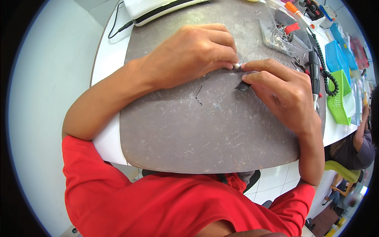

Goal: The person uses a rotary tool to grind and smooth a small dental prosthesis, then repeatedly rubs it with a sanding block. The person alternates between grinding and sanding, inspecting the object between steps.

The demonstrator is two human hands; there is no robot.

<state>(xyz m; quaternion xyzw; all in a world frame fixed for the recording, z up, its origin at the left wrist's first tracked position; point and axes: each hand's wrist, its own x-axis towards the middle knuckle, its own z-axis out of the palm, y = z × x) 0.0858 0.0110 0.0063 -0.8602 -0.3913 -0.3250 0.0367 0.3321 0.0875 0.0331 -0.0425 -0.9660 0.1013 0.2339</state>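
A tiny pale bead-like piece [237,66], dark along its lower edge, sits between my fingertips over the grey mat [189,138]. My left hand [201,47] pinches it from the left; the thumb is mostly hidden behind the curled fingers. From the right, the index fingertip of my right hand [284,89] meets the piece. A black scrap of thin sheet material [242,85] sticks out below another right fingertip and appears gripped there. Below my left hand, a thin black thread-like bit [198,96] lies on the mat.
A clear plastic box [286,43] of small tools and parts stands at the far right, near a black handpiece [314,71] with a coiled cord. Green [337,98] and blue baskets [336,57] line the right edge. A white device [158,10] sits at the back. Another person [357,148] sits at right.
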